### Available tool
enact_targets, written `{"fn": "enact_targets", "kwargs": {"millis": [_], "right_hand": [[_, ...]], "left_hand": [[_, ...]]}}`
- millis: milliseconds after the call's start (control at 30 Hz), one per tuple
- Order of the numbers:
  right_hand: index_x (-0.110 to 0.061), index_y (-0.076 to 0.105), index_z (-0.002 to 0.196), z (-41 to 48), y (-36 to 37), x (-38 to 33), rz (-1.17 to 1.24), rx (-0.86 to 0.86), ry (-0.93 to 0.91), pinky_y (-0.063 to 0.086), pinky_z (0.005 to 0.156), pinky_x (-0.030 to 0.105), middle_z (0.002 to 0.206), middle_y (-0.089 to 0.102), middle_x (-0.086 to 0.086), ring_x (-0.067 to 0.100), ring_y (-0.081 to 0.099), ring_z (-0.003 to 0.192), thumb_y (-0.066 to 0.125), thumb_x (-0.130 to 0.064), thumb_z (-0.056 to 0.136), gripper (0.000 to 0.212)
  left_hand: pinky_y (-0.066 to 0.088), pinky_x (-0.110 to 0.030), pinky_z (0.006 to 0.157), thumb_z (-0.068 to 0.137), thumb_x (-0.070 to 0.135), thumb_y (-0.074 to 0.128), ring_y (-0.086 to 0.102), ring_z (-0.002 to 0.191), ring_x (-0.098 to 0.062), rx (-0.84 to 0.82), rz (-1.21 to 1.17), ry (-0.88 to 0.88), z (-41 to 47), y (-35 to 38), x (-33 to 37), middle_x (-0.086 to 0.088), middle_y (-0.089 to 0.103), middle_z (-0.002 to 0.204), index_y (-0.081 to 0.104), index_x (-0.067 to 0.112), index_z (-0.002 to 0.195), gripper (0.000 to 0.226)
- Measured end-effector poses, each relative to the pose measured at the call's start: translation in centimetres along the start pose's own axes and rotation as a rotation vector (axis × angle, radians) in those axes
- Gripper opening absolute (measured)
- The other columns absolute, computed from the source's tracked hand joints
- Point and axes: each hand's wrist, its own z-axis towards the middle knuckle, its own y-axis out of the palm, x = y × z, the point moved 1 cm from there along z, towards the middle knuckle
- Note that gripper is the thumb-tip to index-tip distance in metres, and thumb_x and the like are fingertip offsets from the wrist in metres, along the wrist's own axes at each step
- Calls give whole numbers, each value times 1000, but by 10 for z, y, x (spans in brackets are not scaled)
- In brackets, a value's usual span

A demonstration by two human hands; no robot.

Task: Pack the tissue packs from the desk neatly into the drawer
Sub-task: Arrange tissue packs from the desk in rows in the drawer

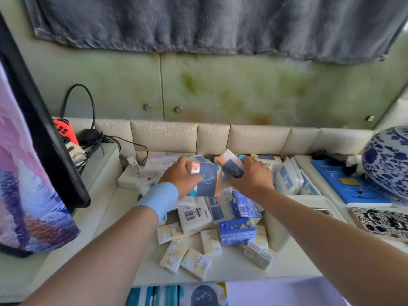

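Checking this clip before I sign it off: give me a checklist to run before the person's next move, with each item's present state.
1. Left hand grips a navy-and-peach plastic-wrapped "S.pure" tissue pack: ok.
2. Right hand grips a second navy-and-peach tissue pack: ok.
3. Drawer below the white desk stands open: ok.
4. Room beside the packs already standing in the drawer: cannot tell, only a strip shows.
5. Desk cleared of packs: not ok; small cream "Face" packs and blue floral packs lie loose.
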Motion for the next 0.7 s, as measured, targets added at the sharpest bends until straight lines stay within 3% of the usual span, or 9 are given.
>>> {"fn": "enact_targets", "kwargs": {"millis": [100,233,333,433,500,600,700], "right_hand": [[-25,52,93,-27,-32,-8,293,-52,59,50,65,35,86,63,-5,18,59,76,68,-46,74,32],[-16,60,100,-67,-69,-4,767,-182,278,46,58,27,89,67,4,14,60,71,65,-22,85,17],[-13,62,106,-103,-95,8,911,-295,323,42,51,22,89,65,8,16,58,69,65,-20,85,22],[-14,63,109,-139,-112,22,861,-417,289,41,43,18,83,65,3,14,59,67,66,-19,82,27],[-16,63,106,-160,-115,28,783,-503,268,42,47,21,81,65,3,16,60,67,64,-16,85,21],[-19,61,96,-189,-108,34,579,-657,202,44,52,26,83,64,2,18,59,72,63,-16,83,13],[-17,58,96,-220,-95,36,362,-785,113,46,51,27,87,62,3,19,58,73,64,-22,79,19]], "left_hand": [[47,-36,75,83,27,61,59,87,-26,14,-45,14,-19,-7,8,-2,61,93,53,23,108,27],[40,-30,65,81,15,64,52,77,-18,-58,1,30,-57,-16,15,0,57,86,54,21,106,27],[41,-27,62,78,11,66,52,79,-16,-143,77,-16,-92,-20,14,0,58,93,53,22,110,36],[43,-26,65,77,13,69,55,91,-18,-261,186,-48,-134,-12,5,-2,58,109,49,28,117,47],[44,-25,71,78,14,70,55,97,-17,-341,212,-51,-163,1,-8,-1,55,115,46,27,124,53],[48,-27,76,78,15,71,56,97,-18,-431,235,-58,-203,19,-30,2,54,113,45,31,120,52],[46,-25,68,79,14,69,55,92,-17,-510,285,-43,-231,35,-45,3,55,105,45,30,118,48]]}}
